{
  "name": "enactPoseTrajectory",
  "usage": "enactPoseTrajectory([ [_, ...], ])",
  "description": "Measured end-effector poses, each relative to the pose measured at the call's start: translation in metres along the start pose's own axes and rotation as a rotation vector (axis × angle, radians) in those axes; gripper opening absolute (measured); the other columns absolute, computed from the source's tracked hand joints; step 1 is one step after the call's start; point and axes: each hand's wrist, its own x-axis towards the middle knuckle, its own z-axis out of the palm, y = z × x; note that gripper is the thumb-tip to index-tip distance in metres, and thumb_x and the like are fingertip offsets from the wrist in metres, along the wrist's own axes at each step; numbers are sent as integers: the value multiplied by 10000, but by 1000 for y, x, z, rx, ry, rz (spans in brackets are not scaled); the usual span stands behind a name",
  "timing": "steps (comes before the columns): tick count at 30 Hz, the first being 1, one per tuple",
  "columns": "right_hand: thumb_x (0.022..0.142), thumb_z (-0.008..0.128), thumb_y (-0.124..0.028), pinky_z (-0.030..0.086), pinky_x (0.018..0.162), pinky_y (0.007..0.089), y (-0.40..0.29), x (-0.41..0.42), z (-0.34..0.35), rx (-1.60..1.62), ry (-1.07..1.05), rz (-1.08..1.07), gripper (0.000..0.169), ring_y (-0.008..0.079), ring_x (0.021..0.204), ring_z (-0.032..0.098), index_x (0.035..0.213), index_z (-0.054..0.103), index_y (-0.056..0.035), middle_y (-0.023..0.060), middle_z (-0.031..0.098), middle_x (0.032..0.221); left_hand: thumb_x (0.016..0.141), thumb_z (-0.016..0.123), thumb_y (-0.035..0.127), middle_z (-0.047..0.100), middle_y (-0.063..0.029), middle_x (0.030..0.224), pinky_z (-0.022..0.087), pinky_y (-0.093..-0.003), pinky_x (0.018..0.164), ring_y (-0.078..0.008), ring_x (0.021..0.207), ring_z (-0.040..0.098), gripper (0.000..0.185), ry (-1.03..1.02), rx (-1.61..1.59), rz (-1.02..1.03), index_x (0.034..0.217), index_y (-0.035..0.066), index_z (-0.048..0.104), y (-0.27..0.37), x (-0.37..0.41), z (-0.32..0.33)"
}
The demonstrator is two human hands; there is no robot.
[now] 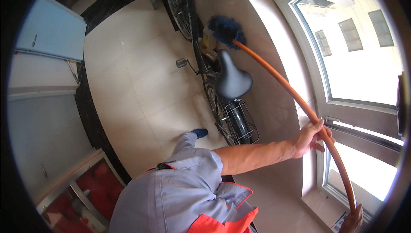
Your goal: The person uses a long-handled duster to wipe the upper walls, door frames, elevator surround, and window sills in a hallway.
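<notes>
My left hand [313, 139] is closed round the middle of a long orange pole [281, 79], with the arm stretched out to the right. Near the lower right rim my right hand [353, 220], partly cut off, grips the pole's near end. At the far end a fluffy blue duster head [226, 31] is beside the tiled wall, above the bicycle; whether it touches the wall I cannot tell. The pole crosses in front of the wall and the white window ledge, past the black bicycle saddle [232, 79].
A black bicycle [199, 56] with a rear rack [242, 120] stands along the wall. The window frame [356, 104] is at the right. Light blue cabinets [51, 30] and a red-panelled unit [99, 181] line the left. A box [208, 53] lies behind the bicycle.
</notes>
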Motion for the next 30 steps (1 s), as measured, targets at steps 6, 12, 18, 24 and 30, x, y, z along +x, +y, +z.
enactPoseTrajectory([
  [6, 930, 592, -269, 419, 458, 442, -54, 22, -35, 52, -7, 24, 162, 287, 541, 585, 869, 608, -120, 126, 600, 662, 1018, 388, 532, 640, -66, 847, 538, -336, 603, -235, 907, 711, 461, -11, 83, 191, 920, 105, 530, 48, 8, -7],
  [12, 971, 625, -149, 552, 648, 348, -80, 44, -6, 247, -16, 255, 137, 256, 733, 683, 1023, 630, -23, 162, 661, 808, 1034, 385, 485, 655, -75, 805, 504, -325, 618, -244, 888, 713, 469, 19, 128, 264, 877, 90, 584, 92, 9, -11],
  [18, 1051, 440, -177, 457, 555, 335, -132, 63, -34, 362, -128, -155, 128, 204, 601, 539, 973, 457, -78, 148, 561, 690, 1020, 427, 437, 648, -70, 803, 523, -351, 642, -285, 851, 709, 409, 65, 180, 326, 871, 88, 579, 130, 21, -55],
  [24, 913, 619, -93, 480, 638, 512, -212, 102, -59, 732, -412, -213, 179, 416, 698, 648, 1058, 538, -25, 232, 633, 741, 989, 486, 331, 583, -75, 738, 497, -446, 751, -293, 751, 598, 305, 264, -19, 405, 766, 123, 495, 187, 24, -105],
  [30, 960, 605, -208, 516, 649, 467, -300, 124, -71, 617, -100, -345, 182, 323, 702, 678, 1065, 521, -85, 149, 672, 774, 978, 480, 313, 514, -44, 674, 429, -371, 645, -238, 678, 520, 290, 372, -40, 551, 747, 139, 469, 275, 27, -148],
])
